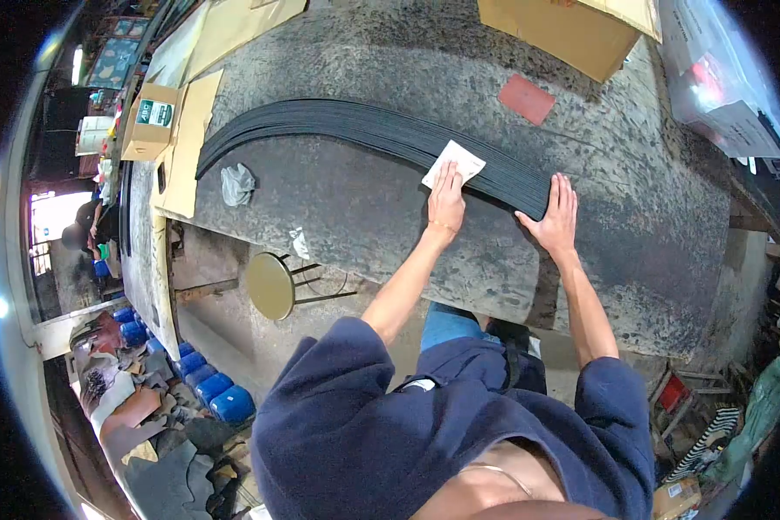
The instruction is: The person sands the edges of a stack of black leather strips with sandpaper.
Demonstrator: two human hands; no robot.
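A long stack of black strips (364,130) lies across the grey tabletop (364,208), its long axis running away to the left. The right hand (553,217) rests flat at the near end, grip released; the left hand (446,198) presses a white paper (455,162) onto it, flat.

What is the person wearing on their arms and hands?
Both hands are bare, with no gloves: the left hand and the right hand. Dark blue fleecy sleeves are pushed up past the elbows. A thin band circles the left wrist.
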